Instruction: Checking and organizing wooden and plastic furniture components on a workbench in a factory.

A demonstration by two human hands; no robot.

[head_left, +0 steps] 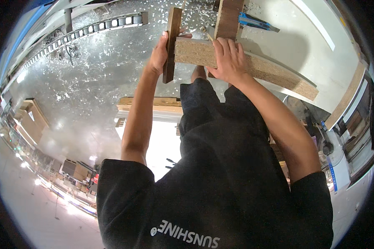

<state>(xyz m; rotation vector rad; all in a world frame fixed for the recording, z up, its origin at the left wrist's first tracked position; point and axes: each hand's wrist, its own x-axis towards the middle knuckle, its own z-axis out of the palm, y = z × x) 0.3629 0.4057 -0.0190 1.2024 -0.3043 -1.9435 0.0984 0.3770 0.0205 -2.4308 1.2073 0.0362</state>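
Note:
My left hand (158,54) is closed round the edge of a narrow dark brown board (173,39), held upright beside the end of a chipboard strip (274,74). Only a narrow gap shows between the two. My right hand (229,60) grips the chipboard strip from above, fingers over its far edge and thumb on the near side. Beyond my right fingers, a second dark brown board (228,18) points away from me. Close to the fingertips is a thin light-coloured stick (207,34), too small to identify.
A blue utility knife (257,21) lies on the pale work surface (286,45) at the right. White scraps litter the grey floor (99,74). A cable chain (91,29) curves along the far left. Stacked boards (153,103) stand below my left forearm.

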